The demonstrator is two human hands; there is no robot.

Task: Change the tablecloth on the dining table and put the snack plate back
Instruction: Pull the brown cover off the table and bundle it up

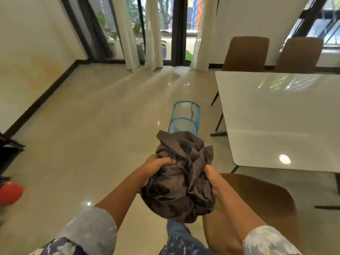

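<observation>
A crumpled dark grey tablecloth [179,179] is bundled in front of me at waist height. My left hand [156,167] grips its left side with curled fingers. My right hand [213,178] grips its right side, thumb on top. The white glossy dining table [279,118] stands bare to the right. A blue mesh laundry basket [184,118] stands on the floor just beyond the bundle, its lower part hidden by the cloth. No snack plate is in view.
A brown chair [257,199] sits close at my right, under my right arm. Two more brown chairs [246,54] stand behind the table. A red object [10,193] lies at the left edge. Curtains [152,32] and glass doors are ahead across shiny floor.
</observation>
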